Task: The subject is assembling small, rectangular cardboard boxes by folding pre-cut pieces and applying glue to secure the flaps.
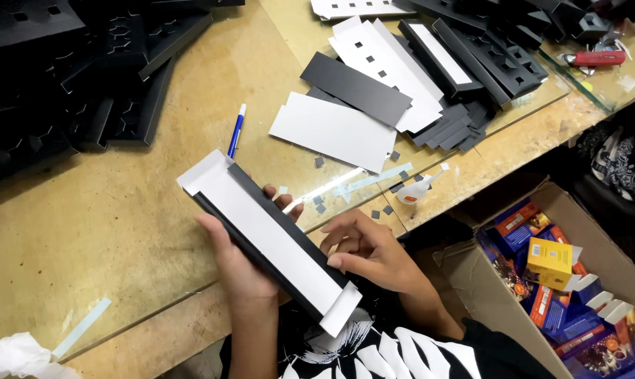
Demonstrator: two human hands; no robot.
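The left hand grips a long black box from below, its fingers curled up over the far edge and the thumb on the near edge, so the box sits tilted across the palm above the table edge. The box's white inner face is turned up, with white flaps open at both ends. The right hand is just beside the box's near end; its fingers are loosely bent and hold nothing, with the thumb tip touching the box's side. Beyond the left fingers a blue pen lies on the table, and farther off to the right of it lie flat white and black card sheets and small grey squares. A small glue bottle lies just beyond the right fingers. Stacks of black trays sit well away at the far left. To the right of the right hand, below the table, stands an open carton of coloured packs.
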